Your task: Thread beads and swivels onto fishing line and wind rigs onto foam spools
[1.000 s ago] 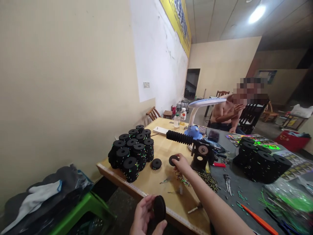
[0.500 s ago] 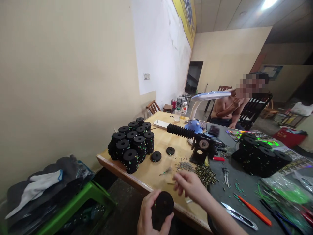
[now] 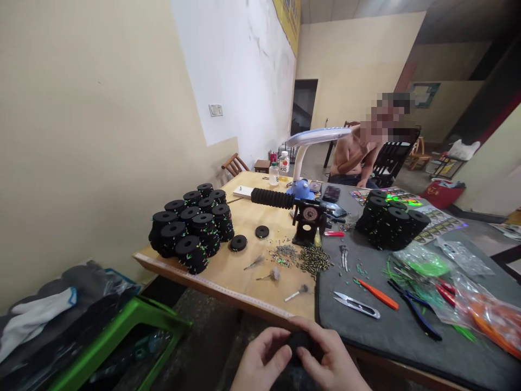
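Both my hands meet at the bottom edge of the view, below the table's front edge. My left hand (image 3: 260,358) and my right hand (image 3: 329,358) are curled around one black foam disc (image 3: 299,343), mostly hidden between the fingers. On the wooden table (image 3: 228,285) stand stacked black discs (image 3: 189,225), with two loose discs (image 3: 238,243) beside them. A black winding tool (image 3: 309,217) carries a row of discs on its rod. Small beads (image 3: 313,259) lie heaped in front of it.
A grey mat (image 3: 391,326) holds snips (image 3: 358,306), an orange tool, pliers and bags of green and orange parts. More black discs (image 3: 391,220) sit at the back right. A desk lamp (image 3: 313,138) and a seated person (image 3: 366,152) are behind. A green stool (image 3: 122,331) stands left.
My right hand came back from the table and joined my left hand on the black disc. The view shifted down and right, so the table sits higher and further left.
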`<action>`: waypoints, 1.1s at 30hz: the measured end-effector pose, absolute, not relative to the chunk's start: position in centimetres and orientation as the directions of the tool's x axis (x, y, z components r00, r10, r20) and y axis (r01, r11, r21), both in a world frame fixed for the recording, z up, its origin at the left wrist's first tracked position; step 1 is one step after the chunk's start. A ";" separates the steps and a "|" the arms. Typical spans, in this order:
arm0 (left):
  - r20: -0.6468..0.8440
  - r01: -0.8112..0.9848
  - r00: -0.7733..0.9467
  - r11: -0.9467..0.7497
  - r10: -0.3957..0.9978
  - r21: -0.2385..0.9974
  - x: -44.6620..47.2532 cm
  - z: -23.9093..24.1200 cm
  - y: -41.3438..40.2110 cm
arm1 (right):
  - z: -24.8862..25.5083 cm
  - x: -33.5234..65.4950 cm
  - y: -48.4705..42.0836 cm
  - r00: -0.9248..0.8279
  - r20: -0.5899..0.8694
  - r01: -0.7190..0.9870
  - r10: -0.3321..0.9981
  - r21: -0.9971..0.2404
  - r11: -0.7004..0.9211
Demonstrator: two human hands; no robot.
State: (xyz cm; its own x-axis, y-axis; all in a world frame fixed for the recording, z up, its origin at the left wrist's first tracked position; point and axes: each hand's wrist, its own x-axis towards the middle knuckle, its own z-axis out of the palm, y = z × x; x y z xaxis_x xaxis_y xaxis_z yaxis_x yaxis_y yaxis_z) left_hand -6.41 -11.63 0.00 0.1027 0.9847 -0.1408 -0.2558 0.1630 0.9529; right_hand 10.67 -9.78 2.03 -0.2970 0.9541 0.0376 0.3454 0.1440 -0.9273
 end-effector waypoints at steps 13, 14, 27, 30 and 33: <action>-0.370 -0.360 0.042 0.360 0.928 0.861 -5.5 -0.1 -10.9 | 1.0 11.4 -11.7 -0.297 0.018 0.451 0.955 -0.878 0.157; -0.395 -0.407 0.023 0.370 0.918 0.836 -5.6 0.0 -10.8 | 1.0 11.7 -11.7 -0.269 0.014 0.476 0.963 -0.868 0.145; -0.431 -0.560 -0.180 0.268 0.884 0.784 -7.9 -1.1 -11.7 | 2.4 18.7 -7.8 0.131 -0.046 0.857 0.990 -0.497 -0.136; -0.425 -0.572 -0.210 0.241 0.881 0.784 -8.0 -1.0 -11.7 | 2.7 19.4 -6.5 0.171 -0.009 0.865 0.985 -0.477 -0.155; -0.446 -0.573 -0.187 0.272 0.875 0.773 -8.3 -1.0 -11.6 | 2.9 19.9 -5.3 0.214 -0.015 0.859 0.977 -0.473 -0.196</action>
